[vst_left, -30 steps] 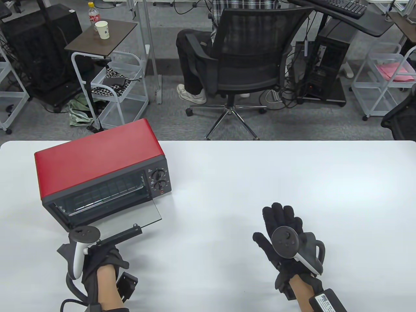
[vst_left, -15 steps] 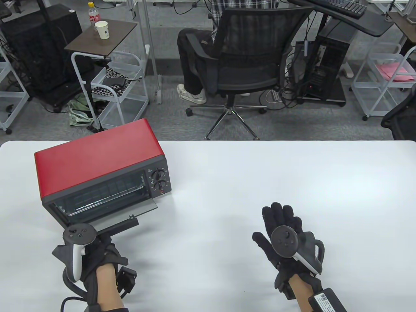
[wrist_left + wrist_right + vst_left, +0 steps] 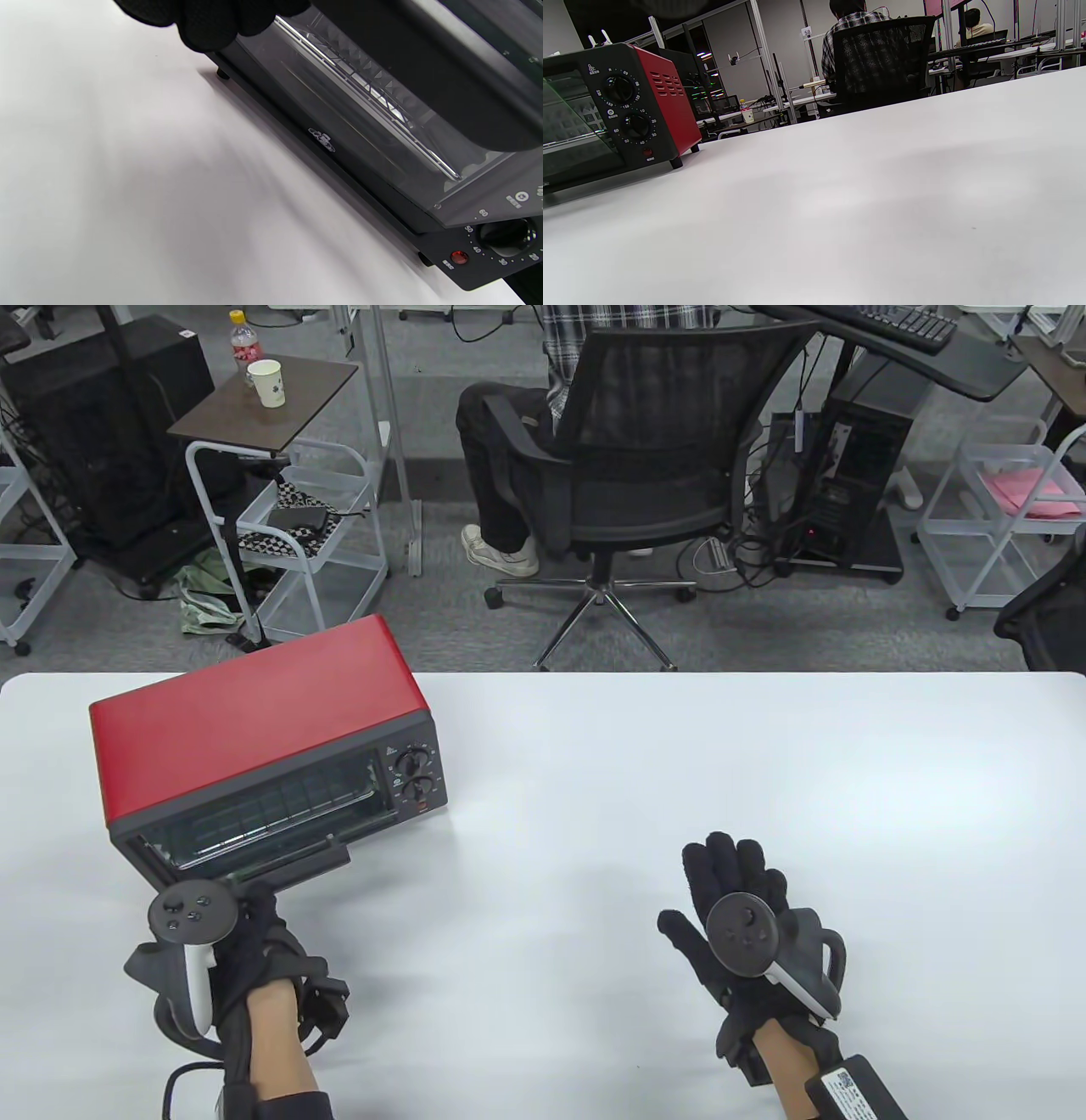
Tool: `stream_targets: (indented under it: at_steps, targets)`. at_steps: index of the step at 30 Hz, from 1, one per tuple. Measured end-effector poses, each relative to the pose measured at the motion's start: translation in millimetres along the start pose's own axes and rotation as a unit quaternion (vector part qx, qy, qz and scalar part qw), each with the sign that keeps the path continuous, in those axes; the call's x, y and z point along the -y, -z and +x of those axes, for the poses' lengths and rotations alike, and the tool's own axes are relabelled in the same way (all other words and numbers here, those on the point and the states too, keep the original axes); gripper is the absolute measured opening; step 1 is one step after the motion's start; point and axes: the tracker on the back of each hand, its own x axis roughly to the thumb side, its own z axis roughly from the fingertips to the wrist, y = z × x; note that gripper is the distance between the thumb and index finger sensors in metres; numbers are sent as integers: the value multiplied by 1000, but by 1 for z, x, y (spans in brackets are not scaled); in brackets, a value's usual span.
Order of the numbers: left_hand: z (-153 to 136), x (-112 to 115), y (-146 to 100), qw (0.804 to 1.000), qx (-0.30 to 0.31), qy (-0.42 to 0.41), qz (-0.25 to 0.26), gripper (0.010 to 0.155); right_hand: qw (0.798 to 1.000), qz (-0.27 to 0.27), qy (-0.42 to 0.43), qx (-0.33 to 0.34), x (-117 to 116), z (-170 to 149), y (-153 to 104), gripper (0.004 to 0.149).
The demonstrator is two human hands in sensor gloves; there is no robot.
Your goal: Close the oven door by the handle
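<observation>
Near the front edge of the tabletop (image 3: 594, 746), my right hand (image 3: 747, 929) lies flat with all 5 fingers spread and nothing in it, while my left hand (image 3: 242, 942) grips the left end of the black handle (image 3: 293, 861). The glass door (image 3: 382, 140) tilts partly open on the red oven (image 3: 254, 729), which sits toward the far left corner with 2 knobs (image 3: 413, 776).
</observation>
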Motion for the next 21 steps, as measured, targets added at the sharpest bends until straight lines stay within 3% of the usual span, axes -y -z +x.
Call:
stream_targets:
  at_steps: [21]
  targets:
    - [27,-23,35,998,30,41,37,55,1000,1,22,-13,3,-9,2,75]
